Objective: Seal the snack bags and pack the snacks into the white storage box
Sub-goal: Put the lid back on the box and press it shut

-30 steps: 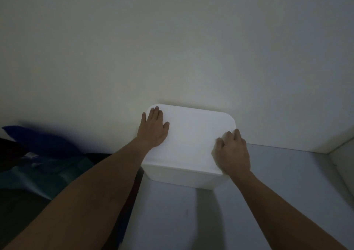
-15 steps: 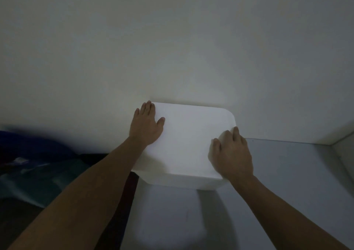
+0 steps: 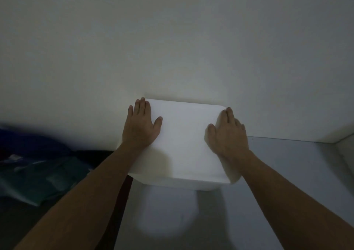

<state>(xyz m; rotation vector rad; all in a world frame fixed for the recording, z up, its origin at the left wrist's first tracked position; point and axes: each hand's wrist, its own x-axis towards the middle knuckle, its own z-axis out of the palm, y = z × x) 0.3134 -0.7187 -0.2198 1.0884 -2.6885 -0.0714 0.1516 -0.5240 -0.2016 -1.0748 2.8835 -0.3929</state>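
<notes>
Left hand flat, fingers straight, pressing white storage box lid. Right hand likewise flat on lid. Box on desk.

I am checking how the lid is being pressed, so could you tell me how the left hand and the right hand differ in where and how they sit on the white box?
The left hand lies flat on the white storage box, near its left edge; the right hand drapes over the right edge. The left thumb is spread; the right thumb is closer in. Both rest with straight fingers.

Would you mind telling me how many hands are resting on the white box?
2: the left hand lies flat on the white box lid's left side, the right hand on its right edge.
</notes>
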